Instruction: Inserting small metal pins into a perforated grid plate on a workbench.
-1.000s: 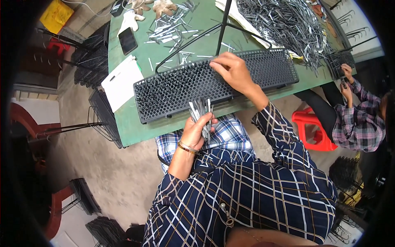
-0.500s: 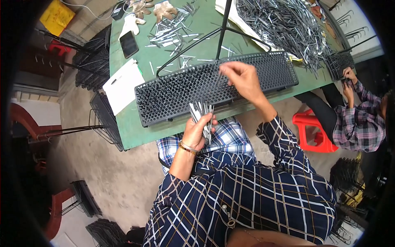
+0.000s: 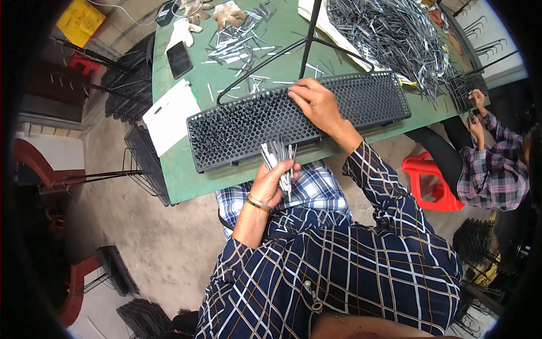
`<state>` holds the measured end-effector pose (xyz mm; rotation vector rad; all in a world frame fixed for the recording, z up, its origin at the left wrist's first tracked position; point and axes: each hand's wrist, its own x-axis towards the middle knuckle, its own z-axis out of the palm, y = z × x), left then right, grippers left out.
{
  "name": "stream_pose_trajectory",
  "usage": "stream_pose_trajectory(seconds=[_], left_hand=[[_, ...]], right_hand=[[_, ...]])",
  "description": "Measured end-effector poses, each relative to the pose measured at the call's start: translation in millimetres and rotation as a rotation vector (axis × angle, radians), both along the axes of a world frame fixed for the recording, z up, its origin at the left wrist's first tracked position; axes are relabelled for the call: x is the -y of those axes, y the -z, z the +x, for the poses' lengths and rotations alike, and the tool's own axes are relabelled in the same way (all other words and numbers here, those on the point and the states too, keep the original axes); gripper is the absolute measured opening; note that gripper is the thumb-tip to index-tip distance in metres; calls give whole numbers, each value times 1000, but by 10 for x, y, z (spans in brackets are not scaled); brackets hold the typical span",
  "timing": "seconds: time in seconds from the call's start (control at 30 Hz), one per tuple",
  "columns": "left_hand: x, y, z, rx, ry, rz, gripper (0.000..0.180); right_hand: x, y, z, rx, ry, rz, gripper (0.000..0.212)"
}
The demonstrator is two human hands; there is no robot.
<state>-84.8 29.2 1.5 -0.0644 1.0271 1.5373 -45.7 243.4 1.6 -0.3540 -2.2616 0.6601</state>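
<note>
A bundle of thin metal rods (image 3: 271, 155) is gripped in my left hand (image 3: 271, 183), just off the near edge of a black perforated rack (image 3: 259, 135). Many of the rack's round holes at its left part have dark rods standing upright in them; the right part shows bare holes. My right hand (image 3: 319, 107) is over the middle of the rack, thumb and fingertips pinched together low at the holes by its far edge. Whatever lies between those fingertips is hidden from view.
A big heap of metal rods (image 3: 389, 39) lies on a pale sack at the far right of the green table (image 3: 192, 183). Loose rods, gloves (image 3: 228, 14), a phone (image 3: 179, 59) and a white sheet (image 3: 166, 121) lie leftward. Another person (image 3: 491, 169) works at right near a red stool (image 3: 423, 181).
My right hand has moved left and down onto the rack, its fingertips now at the holes. My left hand still holds the bundle in about the same place.
</note>
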Motion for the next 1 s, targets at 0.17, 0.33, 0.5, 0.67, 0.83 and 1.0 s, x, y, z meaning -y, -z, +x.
stream_pose_trajectory(seconds=[0.17,0.33,0.5,0.67,0.83,1.0], left_hand=[[26,7,-24,6,-6,36,16],[8,-21,-18,-4,-77,71,18],[-43,-60,36,16,-108,51,19],[-31,26,41,22,-125,107,20],[-24,-33,42,43,-145,36,20],[-26,1,46,2,-46,13,25]], right_hand=[[141,-177,73,15,-6,-235,14],[489,-359,396,425,-290,-644,23],[486,-419,485,490,-187,-964,25],[511,-355,495,461,-290,-990,21],[441,-369,470,222,-256,-1032,16],[229,-472,179,60,-86,-366,16]])
